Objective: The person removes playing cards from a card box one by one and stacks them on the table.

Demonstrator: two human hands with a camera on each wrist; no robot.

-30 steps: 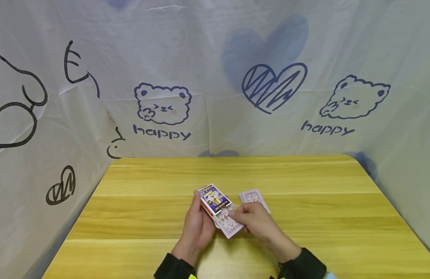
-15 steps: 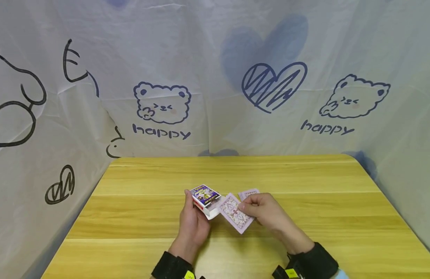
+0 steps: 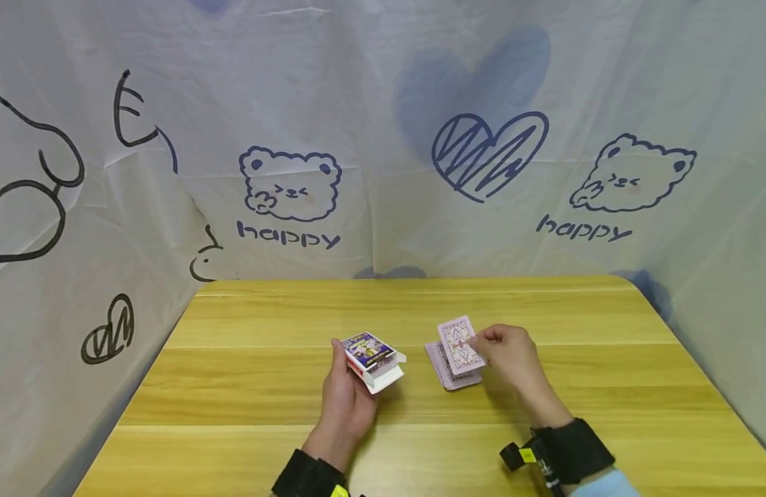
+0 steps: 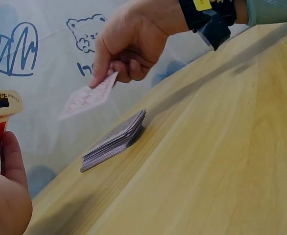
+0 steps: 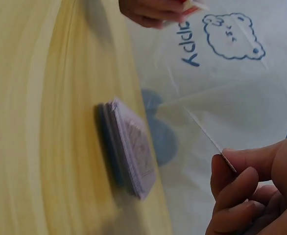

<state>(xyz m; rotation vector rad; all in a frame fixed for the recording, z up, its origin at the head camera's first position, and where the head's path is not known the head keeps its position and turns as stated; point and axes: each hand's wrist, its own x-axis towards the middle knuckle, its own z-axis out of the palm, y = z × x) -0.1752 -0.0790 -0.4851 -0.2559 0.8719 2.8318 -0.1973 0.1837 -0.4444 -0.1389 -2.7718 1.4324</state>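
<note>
My left hand holds a purple-and-white card box with its end flap hanging out toward the right. Between thumb and fingers of my right hand is a playing card, pinched by its right edge, patterned back up. Below that card lies a stack of playing cards on the table, slightly uneven at the sides. In the left wrist view a gap shows between the pinched card and the stack. Edge-on in the right wrist view, the card looks like a thin line running from the fingertips.
A wood-grain table spans the lower view. White cloth with drawn bears and hearts hangs behind it and along both sides. Black straps with small cameras sit on both wrists.
My right hand has drawn the card away from the box, then moved right and away from the body to above the stack. The box has shifted slightly left in my left hand.
</note>
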